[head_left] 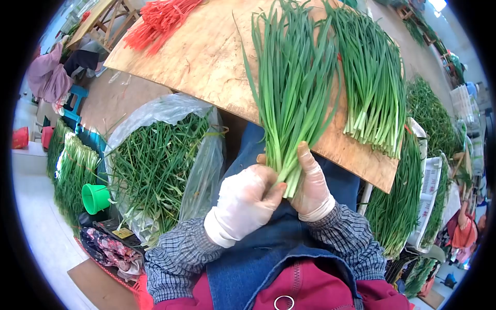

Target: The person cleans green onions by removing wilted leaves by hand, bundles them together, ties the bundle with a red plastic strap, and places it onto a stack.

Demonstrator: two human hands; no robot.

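Both my hands wear thin whitish gloves with bare fingertips, held close together over my lap. My left hand (245, 200) is closed round the pale lower stalks of a bunch of garlic chives (292, 88), its thumb across the front. On the other side, my right hand (314, 188) grips the same stalks, thumb pointing up along them; its other fingers are mostly hidden behind. The long green leaves fan out away from me over a wooden board (206, 67). Beside them on the board lies another pile of garlic chives (369, 82), with its cut ends toward me.
Red ties (160, 20) lie at the board's far left. Below stands a clear plastic bag (199, 181) of loose green leaves, near a green bucket (95, 199). More chives (398, 206) and a white crate (430, 199) are at right. A person (49, 75) sits far left.
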